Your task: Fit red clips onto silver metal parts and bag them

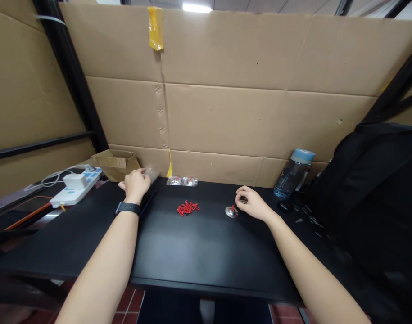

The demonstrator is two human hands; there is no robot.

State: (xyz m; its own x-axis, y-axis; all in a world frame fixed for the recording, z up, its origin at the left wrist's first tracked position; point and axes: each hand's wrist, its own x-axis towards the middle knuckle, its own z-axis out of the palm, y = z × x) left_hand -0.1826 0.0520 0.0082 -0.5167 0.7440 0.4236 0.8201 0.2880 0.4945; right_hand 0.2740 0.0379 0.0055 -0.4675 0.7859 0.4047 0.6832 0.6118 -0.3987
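Note:
My left hand [135, 184], with a dark watch on its wrist, is by the open cardboard box [119, 163] at the back left. Its fingers are closed on a clear plastic bag [151, 174], which is blurred. On the right, my right hand [251, 203] is curled just above the desk, thumb and fingertips close together. A small round edge shows inside them, mostly hidden. Beside those fingertips a small silver cymbal [231, 212] with a red cord at its centre lies on the desk. A heap of red knotted cords [187, 208] lies between my hands.
Two small cymbals in clear packets [182, 181] lie near the cardboard wall [212, 117]. A blue-capped bottle [293, 173], keys [310, 215] and a black bag [371, 193] occupy the right side. A white power strip [75, 192] is at the far left of the black desk [206, 252].

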